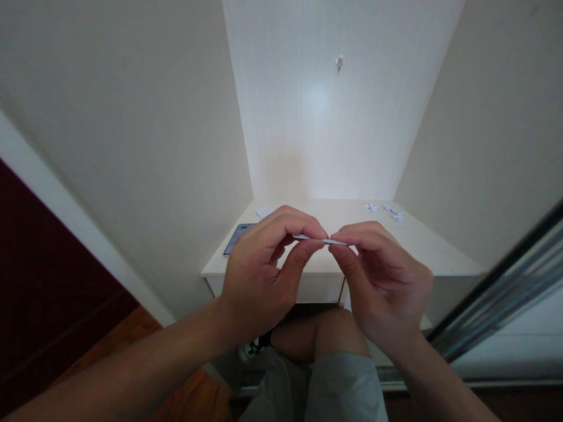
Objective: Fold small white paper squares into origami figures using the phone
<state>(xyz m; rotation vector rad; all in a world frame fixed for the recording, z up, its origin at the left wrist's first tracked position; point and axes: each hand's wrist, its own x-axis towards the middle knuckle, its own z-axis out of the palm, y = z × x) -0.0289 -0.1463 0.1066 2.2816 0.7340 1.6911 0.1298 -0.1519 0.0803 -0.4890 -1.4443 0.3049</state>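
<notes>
Between my two hands, above the front of the white desk (325,261), a thin white piece of paper (336,241) shows nearly edge-on. My left hand (268,272) pinches its left part between thumb and forefinger. The right end is pinched the same way by my right hand (385,284). Both sets of fingertips almost meet at the middle, hiding much of the paper. Its full shape cannot be seen.
Small white paper pieces (397,217) lie at the desk's back right. A phone or tablet (237,235) lies at the left edge, partly behind my left hand, with a white sheet (263,211) farther back. Walls enclose three sides; a sliding-door frame (497,293) stands right.
</notes>
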